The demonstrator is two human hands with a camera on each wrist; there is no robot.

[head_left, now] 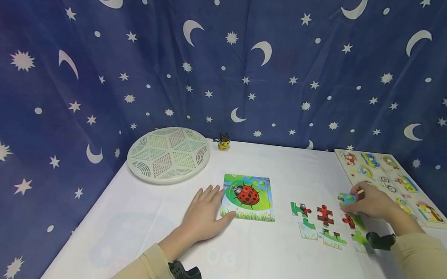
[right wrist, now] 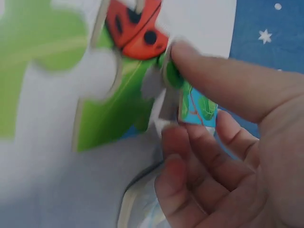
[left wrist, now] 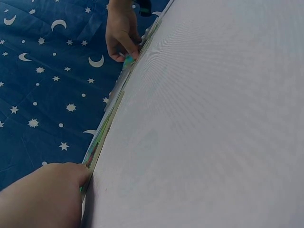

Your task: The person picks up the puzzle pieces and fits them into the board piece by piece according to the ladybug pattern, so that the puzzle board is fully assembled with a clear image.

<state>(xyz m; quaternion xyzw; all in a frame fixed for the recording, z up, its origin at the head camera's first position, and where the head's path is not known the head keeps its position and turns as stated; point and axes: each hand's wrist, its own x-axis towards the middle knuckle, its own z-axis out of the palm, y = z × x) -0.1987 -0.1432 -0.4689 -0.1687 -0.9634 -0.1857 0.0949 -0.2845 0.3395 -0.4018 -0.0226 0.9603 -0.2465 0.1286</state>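
My right hand (head_left: 372, 203) pinches a blue-and-green puzzle piece (right wrist: 197, 108) between thumb and fingers, at the back right of a spread of loose jigsaw pieces. Close by it lie a red-and-green piece (right wrist: 124, 95), a red middle piece (head_left: 325, 215) and several green-and-white ones along the front. The left hand (head_left: 204, 214) lies on the table with fingers extended, at the left edge of a square ladybug picture board (head_left: 264, 198); its thumb reaches the board's lower edge. Seen from the left wrist, the board (left wrist: 102, 135) is nearly edge-on.
A round white openwork tray (head_left: 202, 166) stands at the back left, with a small yellow toy figure (head_left: 223, 142) beside it. At the right lies a wooden board with vehicle pictures (head_left: 377, 171). A starry blue curtain (head_left: 272, 108) hangs behind the table.
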